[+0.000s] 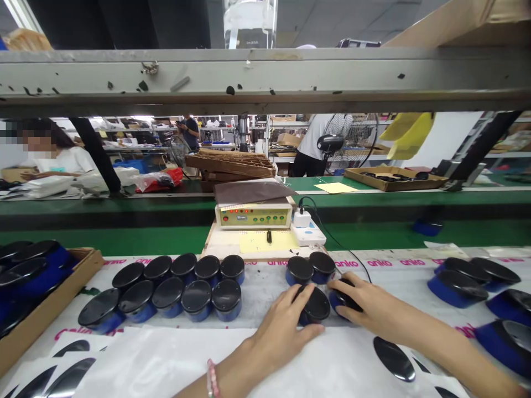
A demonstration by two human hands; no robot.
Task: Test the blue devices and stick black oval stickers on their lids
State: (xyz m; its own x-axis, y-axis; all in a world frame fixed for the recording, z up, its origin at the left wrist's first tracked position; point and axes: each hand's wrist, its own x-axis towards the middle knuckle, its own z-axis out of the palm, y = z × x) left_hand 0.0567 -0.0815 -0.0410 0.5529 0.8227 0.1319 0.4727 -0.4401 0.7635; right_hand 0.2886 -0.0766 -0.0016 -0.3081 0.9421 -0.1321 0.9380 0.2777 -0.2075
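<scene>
My left hand [279,323] is curved around a round blue piece with a glossy black top [316,305], thumb at its near side and fingers at its far left. Beside it, my right hand [363,298] grips a second round blue piece [343,301], with fingers over its far edge and thumb at the near side. The two pieces stand close together on the table. Just behind them sit two more of the same kind, a left one [299,270] and a right one [321,267]. Two rows of several such pieces [168,296] stand to the left.
White sheets with black oval stickers [394,358] cover the near edge. A cardboard box [53,309] of blue pieces is at left, with more pieces [458,287] at right. A tester box [254,216] stands ahead before a green conveyor [166,237]. A metal beam [265,77] crosses above.
</scene>
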